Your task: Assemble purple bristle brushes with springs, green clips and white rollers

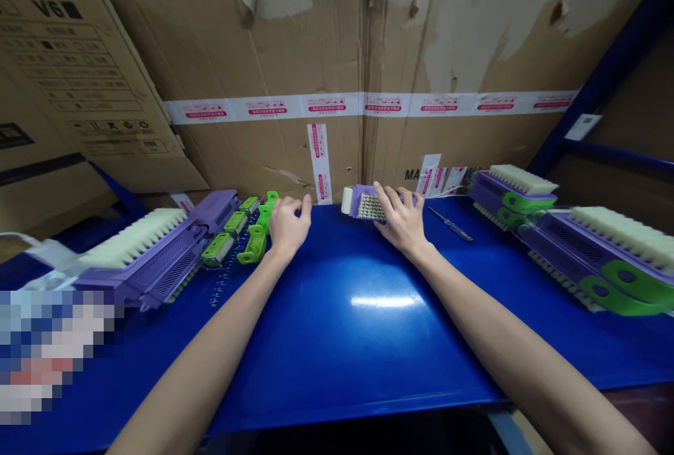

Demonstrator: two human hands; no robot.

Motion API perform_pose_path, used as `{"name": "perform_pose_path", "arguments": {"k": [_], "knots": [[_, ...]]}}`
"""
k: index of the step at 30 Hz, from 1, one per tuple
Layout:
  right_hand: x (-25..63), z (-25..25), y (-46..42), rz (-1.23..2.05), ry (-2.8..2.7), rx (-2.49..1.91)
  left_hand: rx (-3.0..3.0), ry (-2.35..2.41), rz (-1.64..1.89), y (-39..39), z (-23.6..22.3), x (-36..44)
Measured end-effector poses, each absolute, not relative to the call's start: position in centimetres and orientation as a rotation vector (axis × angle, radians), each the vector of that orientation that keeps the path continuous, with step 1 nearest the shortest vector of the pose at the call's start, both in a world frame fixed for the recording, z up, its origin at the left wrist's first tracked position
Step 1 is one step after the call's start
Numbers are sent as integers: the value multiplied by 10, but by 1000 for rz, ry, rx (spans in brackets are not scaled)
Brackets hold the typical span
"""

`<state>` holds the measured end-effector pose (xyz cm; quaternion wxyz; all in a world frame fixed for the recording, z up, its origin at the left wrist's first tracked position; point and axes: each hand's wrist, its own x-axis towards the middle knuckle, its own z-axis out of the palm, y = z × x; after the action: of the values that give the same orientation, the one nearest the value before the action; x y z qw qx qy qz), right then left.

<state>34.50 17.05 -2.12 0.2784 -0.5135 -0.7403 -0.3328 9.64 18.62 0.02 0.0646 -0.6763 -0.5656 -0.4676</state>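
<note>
My right hand [403, 222] has its fingers over a small purple brush [369, 202] with pale bristles and a white end, gripping its right part near the cardboard. The hand covers much of the brush. My left hand [289, 223] is beside bright green plastic clips [256, 243] at its left, its fingers bent and its thumb apart from them. Nothing shows in that hand, though its fingertips are partly hidden. Just left of those clips lies a row of green-and-metal pieces [218, 248], with thin springs [215, 290] scattered next to them.
Larger purple brushes stand at the left [158, 258] and right [595, 248], the right ones with green end pieces. A slim tool [458, 230] lies right of my right hand. Taped cardboard [274, 41] walls the back of the blue table [326, 343].
</note>
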Motion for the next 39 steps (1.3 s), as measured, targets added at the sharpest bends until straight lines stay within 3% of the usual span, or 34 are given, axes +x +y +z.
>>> {"name": "perform_pose_path", "arguments": {"k": [6, 11, 16, 21, 28, 39], "knots": [[345, -22, 171, -880, -2010, -1376, -1927, -1764, -548, 176, 0, 100], [345, -23, 172, -857, -2014, -1378, -1955, -1919, -265, 170, -10, 110], [344, -24, 172, -842, -2026, -1360, -2069, -1898, -271, 166, -13, 120], [343, -23, 171, -820, -2052, -1319, -2171, -1719, -534, 163, -7, 127], [342, -24, 171, -795, -2093, -1263, -2146, -2116, -612, 173, -10, 116], [340, -24, 170, -797, -2117, -1223, -2282, -2252, -868, 185, -24, 114]]}}
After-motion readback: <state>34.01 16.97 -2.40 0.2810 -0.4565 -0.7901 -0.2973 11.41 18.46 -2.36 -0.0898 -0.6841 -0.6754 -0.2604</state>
